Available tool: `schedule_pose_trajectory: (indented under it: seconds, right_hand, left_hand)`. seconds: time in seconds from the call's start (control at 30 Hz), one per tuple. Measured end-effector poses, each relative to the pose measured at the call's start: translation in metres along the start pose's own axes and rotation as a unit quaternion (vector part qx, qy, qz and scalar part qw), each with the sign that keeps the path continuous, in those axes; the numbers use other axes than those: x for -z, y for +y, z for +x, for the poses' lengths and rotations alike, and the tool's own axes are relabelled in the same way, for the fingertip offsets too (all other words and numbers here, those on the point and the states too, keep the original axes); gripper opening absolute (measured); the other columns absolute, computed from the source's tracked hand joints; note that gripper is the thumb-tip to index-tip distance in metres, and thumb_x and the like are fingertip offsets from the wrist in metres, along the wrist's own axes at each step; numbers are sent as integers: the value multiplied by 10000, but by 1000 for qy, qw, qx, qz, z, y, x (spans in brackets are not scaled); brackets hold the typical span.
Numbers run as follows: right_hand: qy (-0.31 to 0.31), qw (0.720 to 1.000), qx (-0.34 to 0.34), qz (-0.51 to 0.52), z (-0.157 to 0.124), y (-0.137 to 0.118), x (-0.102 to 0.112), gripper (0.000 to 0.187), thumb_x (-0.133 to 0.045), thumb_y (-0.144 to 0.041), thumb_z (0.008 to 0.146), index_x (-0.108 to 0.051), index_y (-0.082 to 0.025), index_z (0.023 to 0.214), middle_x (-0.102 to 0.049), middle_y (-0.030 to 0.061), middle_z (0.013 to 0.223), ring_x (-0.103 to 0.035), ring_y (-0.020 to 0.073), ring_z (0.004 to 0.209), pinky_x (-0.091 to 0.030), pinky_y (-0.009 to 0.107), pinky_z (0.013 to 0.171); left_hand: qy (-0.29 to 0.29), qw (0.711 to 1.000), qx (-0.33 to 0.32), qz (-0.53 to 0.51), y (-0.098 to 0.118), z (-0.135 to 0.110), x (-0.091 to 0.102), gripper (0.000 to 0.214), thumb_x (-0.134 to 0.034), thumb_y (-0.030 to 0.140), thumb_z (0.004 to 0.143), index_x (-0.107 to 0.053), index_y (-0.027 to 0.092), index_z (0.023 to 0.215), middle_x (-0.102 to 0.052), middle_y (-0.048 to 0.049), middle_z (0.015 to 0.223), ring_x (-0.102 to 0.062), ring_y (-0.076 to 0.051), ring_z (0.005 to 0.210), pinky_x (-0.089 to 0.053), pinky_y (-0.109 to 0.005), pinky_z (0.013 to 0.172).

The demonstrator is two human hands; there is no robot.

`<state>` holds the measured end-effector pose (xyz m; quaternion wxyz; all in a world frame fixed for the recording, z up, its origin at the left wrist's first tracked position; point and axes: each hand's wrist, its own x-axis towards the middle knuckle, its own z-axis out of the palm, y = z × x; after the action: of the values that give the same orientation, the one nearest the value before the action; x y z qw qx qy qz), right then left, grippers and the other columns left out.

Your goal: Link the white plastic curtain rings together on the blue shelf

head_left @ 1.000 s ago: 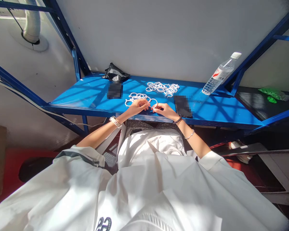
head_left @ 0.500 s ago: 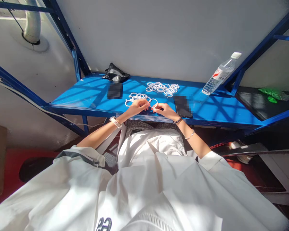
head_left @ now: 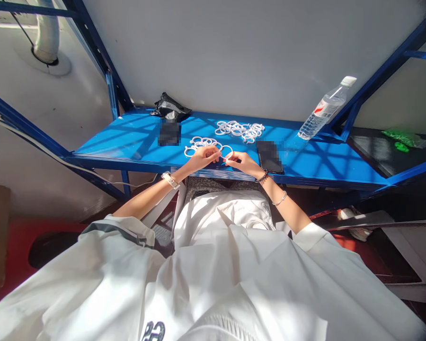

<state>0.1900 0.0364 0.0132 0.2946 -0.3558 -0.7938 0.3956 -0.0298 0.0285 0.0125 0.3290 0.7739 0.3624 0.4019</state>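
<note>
My left hand [head_left: 205, 157] and my right hand [head_left: 242, 162] meet over the near edge of a blue shelf [head_left: 128, 142], both pinching a white plastic ring [head_left: 226, 150] between the fingertips. A chain of linked white rings [head_left: 200, 143] trails off to the left of my left hand. A loose pile of white rings [head_left: 240, 130] lies farther back, apart from both hands. A dark phone [head_left: 269, 156] lies flat just right of my right hand.
A clear water bottle [head_left: 324, 109] leans at the back right against a blue frame post. A crumpled black bag [head_left: 170, 109] and a small dark item [head_left: 169, 133] sit at the back left. A black surface with green pieces [head_left: 401, 139] adjoins on the right.
</note>
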Motion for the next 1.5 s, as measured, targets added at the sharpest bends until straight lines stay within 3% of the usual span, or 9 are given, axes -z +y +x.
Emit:
schedule_pose_trajectory:
  seconds: [0.23,1.03,1.5]
  right_hand:
    - [3,1000,7,-20,0,-2,1,311,-572,-441,839,-702,-159,820,-730,71,1030,-649,190,876,-487,305,777]
    - [10,999,-18,29,1,-4,1,301,-560,-433,864,-671,-180,986,-740,41,898,-680,198,887,-526,346,877]
    - [55,997,-19,42,1,-5,-1,236,-592,-435,844,-623,-206,885,-698,24,835,-660,186,848,-544,335,854]
  left_hand:
    - [4,1000,4,1,0,0,-1,425,-561,587,887,-620,171,823,-655,-32,717,-622,-135,643,-521,-256,622]
    - [4,1000,2,-23,-1,1,-1,450,-594,625,852,-606,176,862,-659,-38,727,-620,-137,644,-559,-271,648]
    - [-1,999,-3,-35,-3,0,-2,362,-600,527,873,-607,174,957,-643,-10,708,-612,-122,639,-524,-246,647]
